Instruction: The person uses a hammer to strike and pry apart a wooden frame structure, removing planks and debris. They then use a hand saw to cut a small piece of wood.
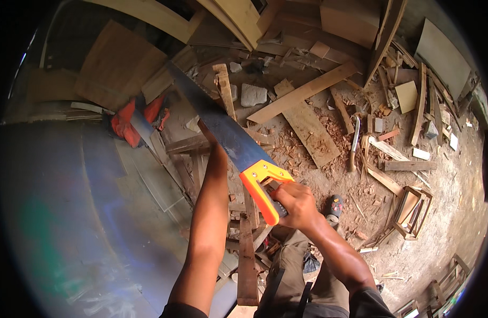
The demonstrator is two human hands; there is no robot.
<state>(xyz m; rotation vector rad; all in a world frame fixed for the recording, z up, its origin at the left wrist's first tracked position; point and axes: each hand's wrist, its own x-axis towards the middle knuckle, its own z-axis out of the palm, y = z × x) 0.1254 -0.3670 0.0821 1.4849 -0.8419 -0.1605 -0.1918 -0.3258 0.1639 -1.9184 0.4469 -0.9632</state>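
My right hand [298, 204] is closed round the yellow and orange handle of a hand saw [223, 130]. The saw's wide dark blade slants up and away to the left, its tip near the wooden boards at the back. My left arm reaches forward, and my left hand [214, 144] is mostly behind the blade, so its fingers are hidden. I cannot tell whether it touches the blade or the wood behind it. A rough upright piece of wood [224, 87] stands just beyond the blade. Below the saw, a long narrow board [247, 265] runs toward my legs.
To the left lies a large grey-blue panel surface [90, 212], with a red and black cloth item [128, 124] at its far edge. Planks [307, 127], wood chips and a knife [355, 143] cover the floor ahead and right. A small wooden frame [414, 212] lies at right.
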